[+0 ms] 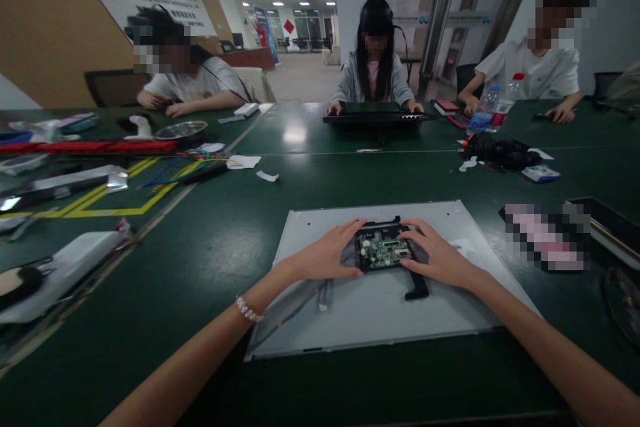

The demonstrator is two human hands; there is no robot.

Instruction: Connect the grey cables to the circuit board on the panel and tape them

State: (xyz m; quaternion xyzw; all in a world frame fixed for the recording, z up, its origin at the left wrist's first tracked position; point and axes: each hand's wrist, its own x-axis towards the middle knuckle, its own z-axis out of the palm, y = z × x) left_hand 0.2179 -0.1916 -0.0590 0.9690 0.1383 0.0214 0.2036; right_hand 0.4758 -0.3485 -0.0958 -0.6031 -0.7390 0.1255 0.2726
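A green circuit board (384, 252) in a black plastic bracket (419, 288) lies over the middle of a flat light-grey panel (360, 320). My left hand (333, 250) grips the left side of this assembly, thumb at its near edge and fingers at the far one. On the opposite side, my right hand (435, 253) holds it the same way, with the bracket's arm sticking out below toward me. A thin cable (295, 310) runs across the panel near my left wrist. Beside it lies a small clear strip (324, 295).
Green tables carry a white device (75, 267) at the left, a metal bowl (181, 130), water bottles (485, 110), a black bundle (505, 150) and a dark tray (610, 230). Three people sit across; the middle one has both hands on a black screen (380, 117).
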